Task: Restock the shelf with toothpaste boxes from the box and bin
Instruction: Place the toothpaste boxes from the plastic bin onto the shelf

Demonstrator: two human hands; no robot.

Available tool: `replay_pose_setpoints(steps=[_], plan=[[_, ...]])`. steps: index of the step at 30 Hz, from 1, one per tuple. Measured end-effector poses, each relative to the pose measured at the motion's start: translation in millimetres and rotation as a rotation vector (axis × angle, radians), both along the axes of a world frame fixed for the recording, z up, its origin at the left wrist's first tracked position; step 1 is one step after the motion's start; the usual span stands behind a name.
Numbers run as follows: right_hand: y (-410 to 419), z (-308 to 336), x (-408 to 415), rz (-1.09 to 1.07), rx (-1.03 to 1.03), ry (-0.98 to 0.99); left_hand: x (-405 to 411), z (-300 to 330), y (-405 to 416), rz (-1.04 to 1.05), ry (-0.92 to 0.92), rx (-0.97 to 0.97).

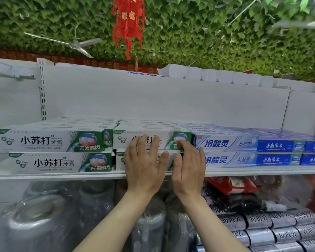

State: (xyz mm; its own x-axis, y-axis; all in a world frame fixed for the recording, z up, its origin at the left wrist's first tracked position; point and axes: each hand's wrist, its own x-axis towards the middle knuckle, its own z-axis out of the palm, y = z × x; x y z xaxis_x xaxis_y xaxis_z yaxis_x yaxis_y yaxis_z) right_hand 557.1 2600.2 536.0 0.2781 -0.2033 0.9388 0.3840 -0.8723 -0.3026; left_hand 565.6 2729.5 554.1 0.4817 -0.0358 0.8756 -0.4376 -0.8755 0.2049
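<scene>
A white shelf (pixel 62 176) carries stacked toothpaste boxes. White-and-green boxes (pixel 49 140) fill the left and middle, light blue boxes (pixel 229 143) stand to their right, and dark blue boxes (pixel 280 145) sit further right. My left hand (pixel 144 164) lies flat with straight fingers against the fronts of the middle white-and-green boxes (pixel 127 139), two high. My right hand (pixel 188 164) is beside it, fingers straight, touching the right end of the same stack. Neither hand holds a box. The lower middle box is mostly hidden behind my hands.
Below the shelf stand plastic-wrapped metal pots (pixel 44 219), a red packet (pixel 233 184) and rolls of bags (pixel 273 231). White paper rolls (pixel 216 75) lie on top of the unit. A red lantern (pixel 128 24) and a ceiling fan (pixel 75 44) hang overhead.
</scene>
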Motion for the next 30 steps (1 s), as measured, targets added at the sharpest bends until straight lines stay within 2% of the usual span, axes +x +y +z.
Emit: replay_pose_setpoints(steps=[7, 11, 13, 15, 18, 22, 25, 27, 30], plan=[[-4.3, 3.0, -6.7, 0.043, 0.012, 0.009, -8.0, 1.9, -2.9, -0.054, -0.039, 0.002], [-15.1, 16.6, -9.0, 0.045, 0.088, -0.058, -9.4, 35.2, -4.5, -0.085, -0.105, -0.037], [-21.6, 29.0, -10.1, 0.012, 0.069, -0.113, -6.1, 66.5, -8.1, -0.118, 0.04, 0.012], [-29.5, 43.7, -7.0, 0.009, 0.024, -0.083, 4.1, 97.1, -12.8, -0.184, 0.289, 0.143], [-47.7, 62.5, 3.3, 0.058, -0.005, 0.131, 34.7, 126.1, -14.5, -0.262, 0.688, 0.369], [-69.3, 83.0, 14.2, 0.054, -0.064, 0.386, 53.9, 145.0, -11.6, -0.477, 1.139, 0.396], [-74.3, 95.3, 16.2, 0.003, -0.17, 0.562, 67.6, 142.1, -11.6, -0.468, 1.206, 0.42], [-76.5, 104.0, 17.6, -0.014, -0.239, 0.645, 92.4, 132.7, -14.1, -0.442, 1.145, 0.401], [-75.0, 118.5, 14.5, 0.008, -0.299, 0.729, 69.4, 134.8, -15.0, -0.366, 1.002, 0.484]])
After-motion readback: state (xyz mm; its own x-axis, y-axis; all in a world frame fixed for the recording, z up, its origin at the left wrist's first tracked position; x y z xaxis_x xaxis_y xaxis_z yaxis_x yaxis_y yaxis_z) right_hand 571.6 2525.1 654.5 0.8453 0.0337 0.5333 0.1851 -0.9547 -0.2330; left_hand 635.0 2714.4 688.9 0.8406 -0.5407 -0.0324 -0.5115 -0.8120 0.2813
